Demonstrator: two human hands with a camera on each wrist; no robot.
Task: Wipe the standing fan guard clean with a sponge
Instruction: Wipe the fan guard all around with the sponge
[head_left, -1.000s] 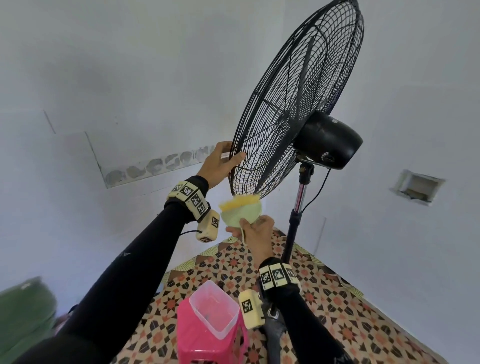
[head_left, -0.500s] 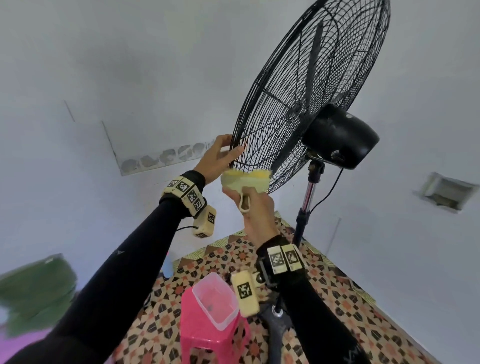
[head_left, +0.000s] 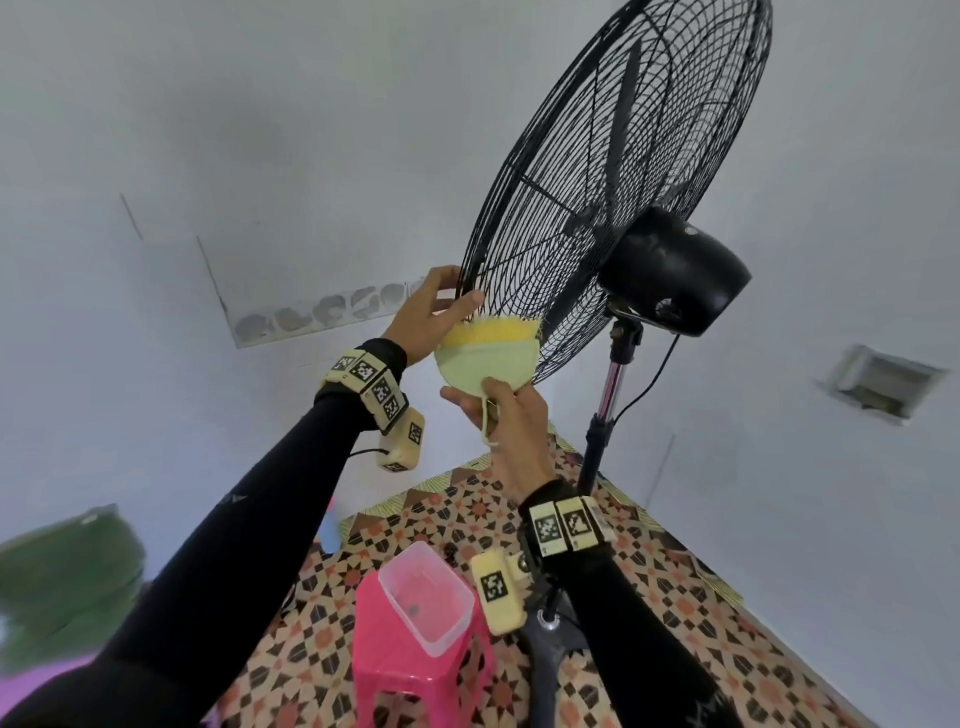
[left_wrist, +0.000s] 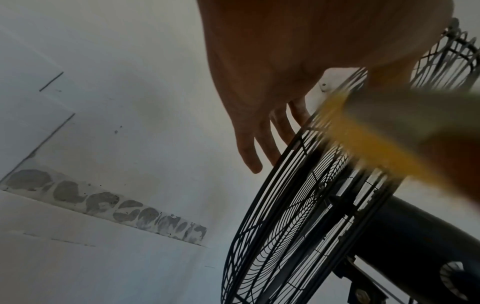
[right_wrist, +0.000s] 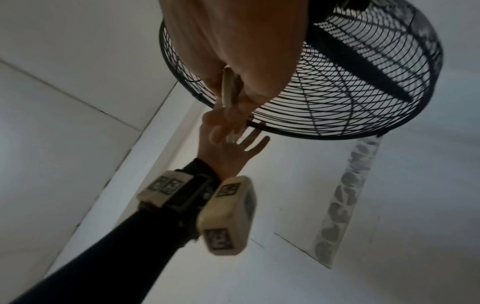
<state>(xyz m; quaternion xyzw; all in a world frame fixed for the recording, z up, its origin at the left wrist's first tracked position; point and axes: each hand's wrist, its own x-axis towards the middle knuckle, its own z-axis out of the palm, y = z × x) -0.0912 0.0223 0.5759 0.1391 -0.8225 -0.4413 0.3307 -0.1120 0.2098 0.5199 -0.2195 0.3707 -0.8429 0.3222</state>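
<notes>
The black wire fan guard (head_left: 613, 171) stands tilted at upper right of the head view. My left hand (head_left: 431, 312) grips its lower left rim, thumb on the near side and fingers behind. My right hand (head_left: 501, 415) pinches a round pale-green sponge (head_left: 485, 361) by its lower edge, a loop dangling below. The sponge's yellow top edge touches the guard's bottom wires. In the left wrist view my fingers (left_wrist: 249, 148) lie along the guard (left_wrist: 293, 216), with the sponge (left_wrist: 363, 142) blurred beside them. In the right wrist view my right hand (right_wrist: 233, 51) holds the sponge (right_wrist: 228, 90) under the guard (right_wrist: 337, 92).
The black motor housing (head_left: 675, 270) sits behind the guard on a chrome pole (head_left: 608, 400) with a hanging cable. Below me a clear plastic tub (head_left: 426, 597) rests on a pink stool (head_left: 415, 686) on the patterned floor (head_left: 675, 597). White walls surround; a green object (head_left: 67, 571) lies left.
My right hand has raised the sponge from below the guard up against its bottom wires. The left hand has kept its hold on the rim. The view has come closer.
</notes>
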